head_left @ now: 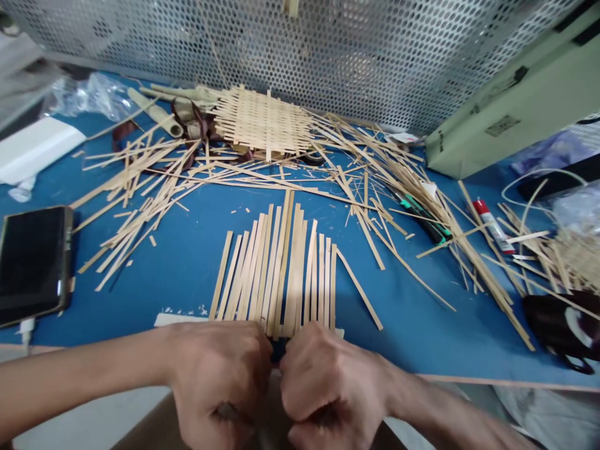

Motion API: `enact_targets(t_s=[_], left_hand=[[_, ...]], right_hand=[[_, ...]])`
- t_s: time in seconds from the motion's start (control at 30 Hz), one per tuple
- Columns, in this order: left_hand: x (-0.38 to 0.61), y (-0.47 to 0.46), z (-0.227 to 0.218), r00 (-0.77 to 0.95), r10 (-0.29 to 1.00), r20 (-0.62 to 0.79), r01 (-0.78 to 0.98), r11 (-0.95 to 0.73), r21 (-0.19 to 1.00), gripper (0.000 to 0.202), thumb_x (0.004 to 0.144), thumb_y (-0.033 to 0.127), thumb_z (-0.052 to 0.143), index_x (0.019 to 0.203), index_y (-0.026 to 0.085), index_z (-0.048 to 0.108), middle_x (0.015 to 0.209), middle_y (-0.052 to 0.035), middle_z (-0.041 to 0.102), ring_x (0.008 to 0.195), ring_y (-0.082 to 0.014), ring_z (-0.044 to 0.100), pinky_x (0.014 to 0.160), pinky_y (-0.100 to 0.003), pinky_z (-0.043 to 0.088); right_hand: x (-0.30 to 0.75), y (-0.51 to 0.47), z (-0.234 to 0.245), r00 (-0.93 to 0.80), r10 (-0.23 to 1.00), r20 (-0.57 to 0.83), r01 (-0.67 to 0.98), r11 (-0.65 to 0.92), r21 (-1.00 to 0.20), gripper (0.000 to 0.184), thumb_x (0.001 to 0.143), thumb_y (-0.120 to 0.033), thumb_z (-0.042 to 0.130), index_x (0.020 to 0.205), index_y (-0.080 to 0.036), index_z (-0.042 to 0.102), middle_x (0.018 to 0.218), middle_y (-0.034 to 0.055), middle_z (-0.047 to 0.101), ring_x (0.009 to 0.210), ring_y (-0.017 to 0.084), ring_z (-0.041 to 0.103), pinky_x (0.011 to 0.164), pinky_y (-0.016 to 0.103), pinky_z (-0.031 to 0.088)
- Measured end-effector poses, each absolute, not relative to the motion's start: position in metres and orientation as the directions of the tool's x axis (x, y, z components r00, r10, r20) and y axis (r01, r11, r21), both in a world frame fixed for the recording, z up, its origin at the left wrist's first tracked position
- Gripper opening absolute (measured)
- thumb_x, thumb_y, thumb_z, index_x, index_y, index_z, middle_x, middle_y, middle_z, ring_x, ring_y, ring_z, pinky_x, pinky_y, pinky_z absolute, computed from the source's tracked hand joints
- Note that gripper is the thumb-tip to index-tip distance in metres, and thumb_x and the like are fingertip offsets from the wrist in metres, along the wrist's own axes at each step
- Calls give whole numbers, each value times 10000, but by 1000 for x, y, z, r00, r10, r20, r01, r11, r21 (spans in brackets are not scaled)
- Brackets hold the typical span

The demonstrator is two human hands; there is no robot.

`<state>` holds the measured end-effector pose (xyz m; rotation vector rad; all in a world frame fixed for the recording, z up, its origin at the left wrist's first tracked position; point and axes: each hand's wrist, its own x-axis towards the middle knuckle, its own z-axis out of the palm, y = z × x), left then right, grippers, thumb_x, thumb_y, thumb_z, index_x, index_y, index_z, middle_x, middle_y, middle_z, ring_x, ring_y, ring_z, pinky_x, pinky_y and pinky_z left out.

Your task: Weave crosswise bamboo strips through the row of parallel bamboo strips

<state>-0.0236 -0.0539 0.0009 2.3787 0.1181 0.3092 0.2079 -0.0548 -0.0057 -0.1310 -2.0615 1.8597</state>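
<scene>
Red-capped tube point(487, 226) is unreadable; hands point(276, 381) grip bamboo strips point(276, 275).

The left hand point(215, 381) and right hand point(328, 387) sit knuckle to knuckle at the table edge, with the fan of bamboo strips point(276, 275) rising straight ahead of them. A hand can pass left over the blue tabletop point(159, 300) as far as the phone point(32, 265), or right toward the loose strips point(412, 187) and glue tube point(487, 226). Farther on, scattered strips, the woven mat point(262, 122) and the metal screen point(300, 44) block the way.
</scene>
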Motion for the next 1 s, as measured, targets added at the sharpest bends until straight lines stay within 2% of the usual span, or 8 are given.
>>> enact_targets(t_s=[0.13,0.23,0.33,0.43,0.53,0.83,0.9,1.0], left_hand=[[-21,-56,20,975,76,209,-64,-806,589,300,863,336,705,571,374,649,656,68,766,566,-195,684,627,-289,662],[-9,-49,44,974,153,168,50,-864,502,242,980,359,675,764,363,784,864,52,846,667,-179,714,694,-273,662],[14,-33,52,894,414,168,365,-894,261,271,1097,359,575,1115,290,837,1146,-51,863,936,-252,794,859,-391,669],[37,-16,34,793,586,167,578,-810,100,637,1130,591,583,1495,83,706,1641,-257,644,1503,-410,656,1213,-516,574],[45,-7,10,737,672,77,669,-741,68,938,1105,722,608,1700,9,477,1822,-346,332,1716,-477,389,1379,-599,399],[45,-9,1,727,685,39,683,-728,61,1024,1068,791,620,1725,21,463,1812,-348,315,1707,-488,394,1391,-621,384],[46,-9,4,726,687,37,685,-727,54,1042,1054,804,633,1727,27,465,1814,-337,320,1706,-485,397,1396,-622,383],[36,-5,21,728,685,46,684,-729,36,1088,1049,824,626,1758,29,405,1826,-320,309,1714,-461,395,1405,-594,388]], right_hand=[[243,-41,30,-840,492,229,-96,280,-955,456,633,-156,643,586,-285,208,486,-87,250,443,187,291,533,423,221],[275,-18,50,-602,783,158,356,440,-824,359,911,-158,582,681,-285,338,594,-49,410,525,182,405,581,388,280],[293,-1,49,-288,953,98,824,298,-482,212,1002,-254,622,809,-275,538,746,-7,603,663,199,538,651,356,328],[296,6,41,-208,977,-50,943,186,-277,112,1024,-343,686,974,-251,644,998,45,755,826,230,661,718,344,373],[294,5,42,-176,975,-132,964,144,-222,95,1060,-292,646,991,-246,692,1031,54,792,881,236,705,724,338,365],[298,22,56,-139,980,-140,943,87,-322,139,952,-143,639,865,-231,703,798,25,761,748,207,676,709,327,382],[302,31,61,-173,978,-119,891,104,-442,172,927,-153,654,1054,-233,737,823,-1,760,756,194,689,751,314,472],[301,46,68,-204,978,-43,639,99,-763,617,858,-180,702,1469,-231,636,891,-33,746,699,169,672,712,316,547]])
